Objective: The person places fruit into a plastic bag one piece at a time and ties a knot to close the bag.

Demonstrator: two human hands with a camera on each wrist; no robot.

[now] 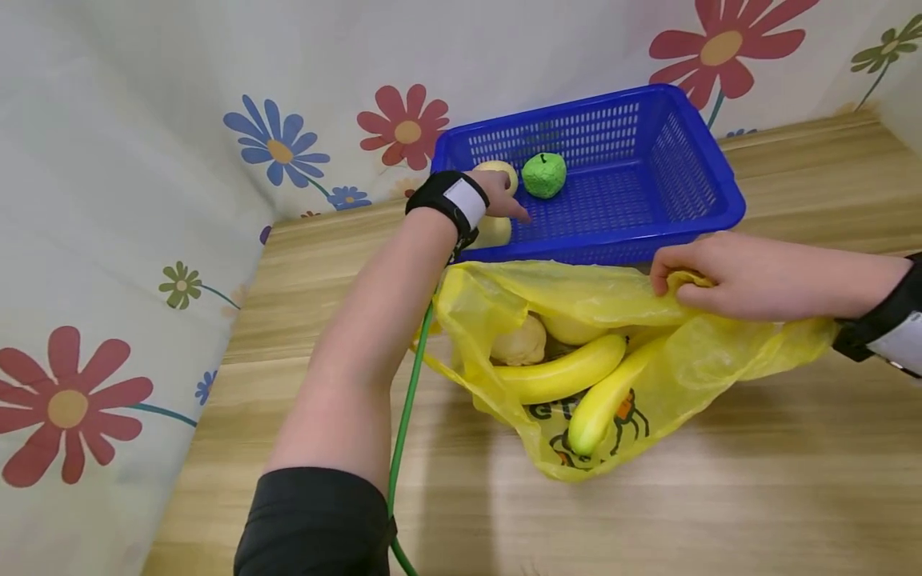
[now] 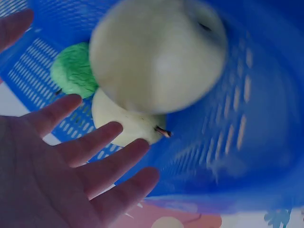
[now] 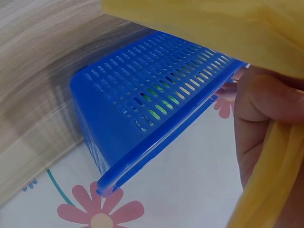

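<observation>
Inside the left end of the blue basket [image 1: 605, 200], my left hand [image 1: 499, 194] is spread with nothing in its grip. Two pale yellow round fruits lie about it; the left wrist view shows a large near fruit [image 2: 156, 52] and a stemmed fruit [image 2: 128, 124] behind it. Beside them sits a green bumpy fruit [image 1: 544, 176]. My right hand [image 1: 727, 272] pinches the gathered edge of a yellow plastic bag [image 1: 742, 352] just in front of the basket. The bag's mouth gapes, showing a banana [image 1: 562, 374], a second banana [image 1: 608, 400] and a pale lumpy fruit [image 1: 520, 342].
Both bag and basket are on a wood-grain table [image 1: 288, 392]. A green cord [image 1: 406, 424] runs beside the left forearm. Behind the table hangs a white flower-patterned cloth [image 1: 144, 160].
</observation>
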